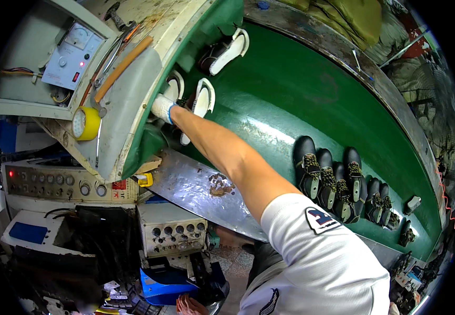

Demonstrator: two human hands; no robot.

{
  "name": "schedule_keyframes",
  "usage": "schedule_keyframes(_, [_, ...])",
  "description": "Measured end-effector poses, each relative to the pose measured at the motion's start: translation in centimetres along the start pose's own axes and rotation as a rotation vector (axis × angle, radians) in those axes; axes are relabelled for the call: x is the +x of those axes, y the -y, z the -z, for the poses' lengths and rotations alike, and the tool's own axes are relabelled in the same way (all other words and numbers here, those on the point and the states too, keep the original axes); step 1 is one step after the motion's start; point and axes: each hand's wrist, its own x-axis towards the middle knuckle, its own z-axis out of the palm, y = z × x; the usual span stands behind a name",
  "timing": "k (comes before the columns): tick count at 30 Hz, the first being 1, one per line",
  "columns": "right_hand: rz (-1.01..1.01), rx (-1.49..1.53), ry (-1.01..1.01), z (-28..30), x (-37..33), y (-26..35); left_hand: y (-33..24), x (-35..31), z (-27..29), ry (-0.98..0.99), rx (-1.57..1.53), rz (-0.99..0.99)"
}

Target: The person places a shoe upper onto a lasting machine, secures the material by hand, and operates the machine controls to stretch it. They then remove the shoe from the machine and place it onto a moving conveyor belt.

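My right arm reaches across to the far left, its hand point(163, 108) in a white knitted glove with a blue cuff. The glove rests against the near end of an upturned dark shoe upper with a white underside point(174, 88). Its fingers are mostly hidden, so a grip on the shoe cannot be made out. Just right of it lies another upturned shoe upper point(203, 98), partly behind my wrist. Farther off is a third one point(229, 52). At the lower edge, reddish-brown finger-like shapes point(189, 304) show; whether they are my left hand I cannot tell.
Several black laced shoes point(307, 168) stand in a row on the green surface point(290, 79), right of my arm. At left are a cabinet ledge with a hammer point(114, 17), an orange rod point(123, 69) and yellow tape point(86, 123). Below sit a metal sheet point(185, 178) and a knobbed control box point(175, 228).
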Motion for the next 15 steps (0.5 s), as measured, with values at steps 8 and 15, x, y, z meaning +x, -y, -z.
schedule_keyframes(8, [-1.217,0.313,-0.055,0.9,-12.6,2.9,-0.8,-1.3,1.8,0.104,-0.041,0.204])
schedule_keyframes(15, [-1.427,0.447,-0.204,-4.8,-11.8,5.4,-0.5,-0.9,3.0,0.181,-0.054,0.245])
